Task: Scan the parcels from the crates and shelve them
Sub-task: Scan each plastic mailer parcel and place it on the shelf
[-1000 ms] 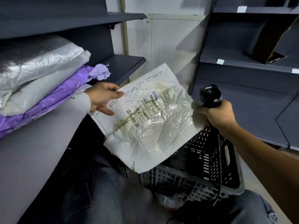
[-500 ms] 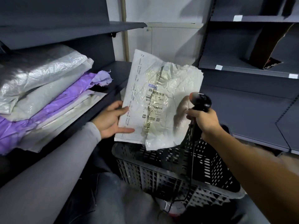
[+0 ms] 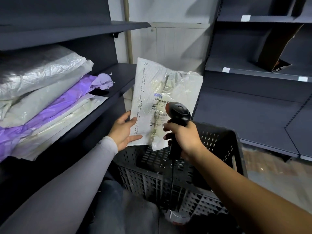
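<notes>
The white parcel (image 3: 164, 100) stands upright at frame centre above the black crate (image 3: 219, 166), its lower left edge held by the left hand (image 3: 124, 132), thumb on front. The right hand (image 3: 183, 137) grips the scanner (image 3: 178, 115), whose head covers part of the label. Bare shelf board (image 3: 121, 75) lies beside the stacked parcels (image 3: 42, 92) at left; the label's small print is illegible.

L hand (image 3: 124, 130) holds white parcel (image 3: 162, 98) upright by lower-left edge, above black crate (image 3: 219, 166). R hand (image 3: 184, 135) grips black scanner (image 3: 178, 113), head just in front of barcode label. Silver, grey & purple bags (image 3: 42, 92) stacked on shelf (image 3: 118, 76) at left.
</notes>
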